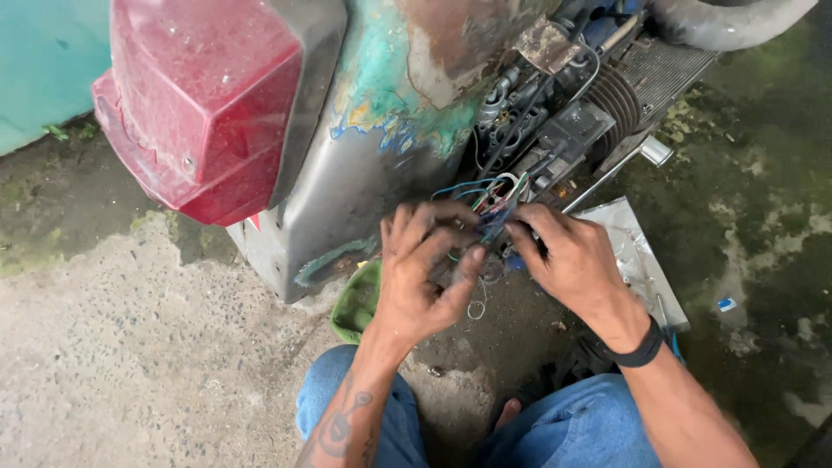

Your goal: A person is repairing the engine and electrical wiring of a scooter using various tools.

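Overhead, a dented grey metal scooter body (pixel 347 173) with flaking teal paint carries one dusty red plastic tail lamp (pixel 204 104) on its left. Below its exposed engine, one flat silvery metal cover plate (pixel 637 256) lies on mossy concrete. Beside the body, the left hand (pixel 425 277) and right hand (pixel 568 260) pinch one bundle of thin coloured wires (pixel 490 199), fingers closed on it.
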